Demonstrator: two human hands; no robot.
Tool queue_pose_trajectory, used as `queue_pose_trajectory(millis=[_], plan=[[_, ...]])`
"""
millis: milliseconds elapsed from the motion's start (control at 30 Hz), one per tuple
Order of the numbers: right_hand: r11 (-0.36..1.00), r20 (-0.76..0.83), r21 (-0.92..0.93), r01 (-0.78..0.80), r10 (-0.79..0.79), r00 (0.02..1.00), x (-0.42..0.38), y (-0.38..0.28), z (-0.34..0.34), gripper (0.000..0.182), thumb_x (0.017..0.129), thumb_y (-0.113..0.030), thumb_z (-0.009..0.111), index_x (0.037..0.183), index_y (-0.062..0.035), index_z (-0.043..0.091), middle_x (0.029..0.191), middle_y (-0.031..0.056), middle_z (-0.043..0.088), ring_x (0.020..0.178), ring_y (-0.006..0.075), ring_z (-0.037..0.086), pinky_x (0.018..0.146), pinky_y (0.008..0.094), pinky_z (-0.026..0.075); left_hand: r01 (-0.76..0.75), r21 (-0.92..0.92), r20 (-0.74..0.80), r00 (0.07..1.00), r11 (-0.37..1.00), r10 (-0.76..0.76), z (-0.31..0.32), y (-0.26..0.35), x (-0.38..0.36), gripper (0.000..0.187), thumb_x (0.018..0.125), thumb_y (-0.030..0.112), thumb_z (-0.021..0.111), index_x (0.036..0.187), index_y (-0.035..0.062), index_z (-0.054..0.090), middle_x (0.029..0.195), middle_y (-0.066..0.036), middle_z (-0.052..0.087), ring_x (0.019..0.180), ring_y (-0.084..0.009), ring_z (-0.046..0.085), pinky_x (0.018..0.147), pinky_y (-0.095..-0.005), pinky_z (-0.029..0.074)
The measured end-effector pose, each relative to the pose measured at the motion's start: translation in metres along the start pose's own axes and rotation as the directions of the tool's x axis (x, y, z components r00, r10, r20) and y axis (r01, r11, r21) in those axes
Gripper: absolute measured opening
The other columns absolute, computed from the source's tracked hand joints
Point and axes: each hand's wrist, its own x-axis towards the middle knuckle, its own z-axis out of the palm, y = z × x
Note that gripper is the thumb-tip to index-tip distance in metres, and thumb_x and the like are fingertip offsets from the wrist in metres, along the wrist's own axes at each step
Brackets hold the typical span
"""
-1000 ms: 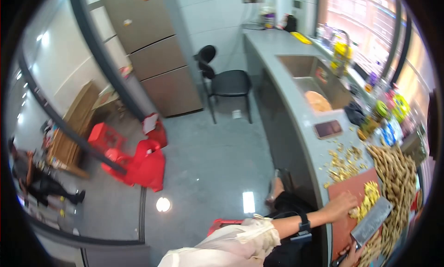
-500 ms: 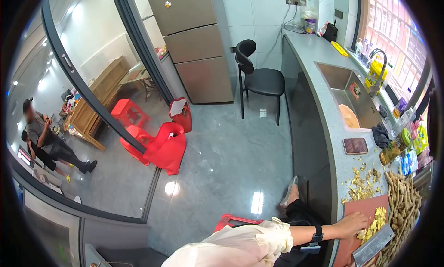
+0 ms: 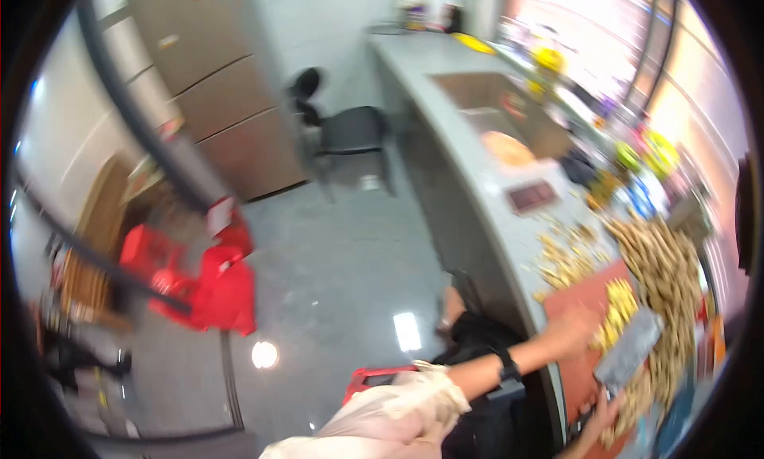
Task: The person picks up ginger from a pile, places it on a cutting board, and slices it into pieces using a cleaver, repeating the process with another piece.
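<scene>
The frame is smeared by motion. My left hand (image 3: 574,332), with a black band on the wrist, is over the reddish cutting board (image 3: 571,375), beside a row of chopped yellow pieces (image 3: 617,309); its fingers are too blurred to read. At the lower right, my right hand (image 3: 603,418) is closed on the handle of a cleaver (image 3: 630,352), whose wide grey blade lies along the right side of the pieces. Long tan roots (image 3: 667,288) are heaped right of the board. More yellow bits (image 3: 563,258) are scattered on the counter beyond it.
A dark phone (image 3: 532,197) lies on the counter (image 3: 454,113) near the sink (image 3: 476,101). Jars and bottles stand along the window side. A black chair (image 3: 352,130), a fridge (image 3: 231,101) and red stools (image 3: 151,256) are farther off; a person's legs (image 3: 83,355) show at far left.
The view has swung, shifting the room leftward and the counter left and up. My right hand on the cleaver handle has come into sight. My left hand remains by the yellow pieces.
</scene>
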Motion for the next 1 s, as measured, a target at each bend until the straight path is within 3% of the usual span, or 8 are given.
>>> queue_pose_trajectory(millis=[67,100,200,600,667,733,767,1000], plan=[[0.995,0.026,0.086,-0.043,0.041,0.999,-0.037,-0.043,0.029,0.049,0.101,-0.011,0.065,0.147,-0.0059,0.048,0.079,-0.0004,0.055,0.056,0.0076,0.050,0.047,0.0241,0.042,0.063,0.008,0.203,0.977,0.998,-0.063,-0.008,-0.001,0.004,0.029,0.081,0.011,0.067,0.108,0.0023,0.073,0.120,-0.018,0.072,0.114,-0.0367,0.067,0.099,-0.0494,0.051],[0.998,0.074,0.041,-0.044,0.041,0.996,-0.040,-0.050,0.030,0.047,0.101,-0.011,0.065,0.145,-0.0054,0.049,0.078,-0.0002,0.056,0.056,0.0080,0.052,0.048,0.0248,0.045,-0.049,-0.011,0.045,0.998,0.999,0.050,-0.012,0.003,0.005,0.021,0.080,0.009,0.065,0.099,0.0010,0.071,0.105,-0.020,0.072,0.102,-0.0403,0.068,0.091,-0.0521,0.053],[0.999,0.114,-0.009,-0.040,0.041,0.993,-0.046,-0.061,0.033,0.039,0.102,-0.011,0.063,0.139,-0.0034,0.052,0.079,0.0025,0.060,0.055,0.0098,0.056,0.052,0.0260,0.051,-0.070,0.006,0.121,0.990,0.998,0.069,-0.019,0.000,0.004,0.025,0.088,0.013,0.072,0.112,0.0055,0.072,0.123,-0.012,0.072,0.119,-0.0333,0.066,0.102,-0.0470,0.051],[0.943,0.269,-0.329,0.042,0.051,0.962,-0.048,-0.136,0.041,0.034,0.099,-0.011,0.067,0.131,-0.0022,0.060,0.088,0.0016,0.064,0.063,0.0070,0.060,0.056,0.0262,0.049,-0.020,-0.013,0.193,0.981,1.000,0.022,-0.030,0.009,0.012,0.020,0.089,0.012,0.074,0.109,0.0073,0.071,0.118,-0.006,0.070,0.114,-0.0297,0.065,0.099,-0.0440,0.050],[0.902,0.279,-0.428,0.057,0.073,0.957,-0.045,-0.144,0.042,0.037,0.098,-0.014,0.068,0.133,-0.0027,0.060,0.089,0.0066,0.066,0.066,0.0169,0.064,0.061,0.0328,0.052,-0.005,-0.033,0.206,0.979,0.999,0.012,-0.030,0.010,0.012,0.019,0.090,0.012,0.075,0.108,0.0076,0.071,0.118,-0.007,0.070,0.113,-0.0298,0.065,0.098,-0.0441,0.050],[0.627,0.487,-0.599,0.499,-0.209,0.848,-0.038,-0.138,0.040,0.042,0.097,-0.020,0.070,0.134,-0.0024,0.059,0.090,0.0157,0.066,0.075,0.0325,0.067,0.071,0.0411,0.053,0.005,-0.035,0.183,0.983,0.999,0.001,-0.029,0.009,0.011,0.018,0.090,0.013,0.075,0.107,0.0080,0.071,0.117,-0.007,0.070,0.112,-0.0305,0.066,0.097,-0.0446,0.051],[0.650,0.465,-0.635,0.418,-0.111,0.878,-0.039,-0.144,0.042,0.045,0.095,-0.025,0.071,0.133,-0.0019,0.058,0.094,0.0229,0.065,0.090,0.0439,0.065,0.080,0.0475,0.051,0.009,-0.034,0.180,0.984,0.999,-0.003,-0.028,0.008,0.010,0.017,0.090,0.013,0.075,0.106,0.0082,0.071,0.116,-0.007,0.070,0.110,-0.0315,0.066,0.097,-0.0450,0.051],[0.557,0.466,-0.712,0.427,-0.080,0.881,-0.038,-0.152,0.046,0.038,0.096,-0.025,0.071,0.123,-0.0008,0.059,0.097,0.0262,0.068,0.094,0.0471,0.066,0.080,0.0530,0.050,0.018,-0.021,0.189,0.982,1.000,-0.014,-0.029,0.010,0.011,0.013,0.089,0.012,0.075,0.100,0.0078,0.070,0.111,-0.007,0.070,0.105,-0.0319,0.066,0.095,-0.0450,0.051]])
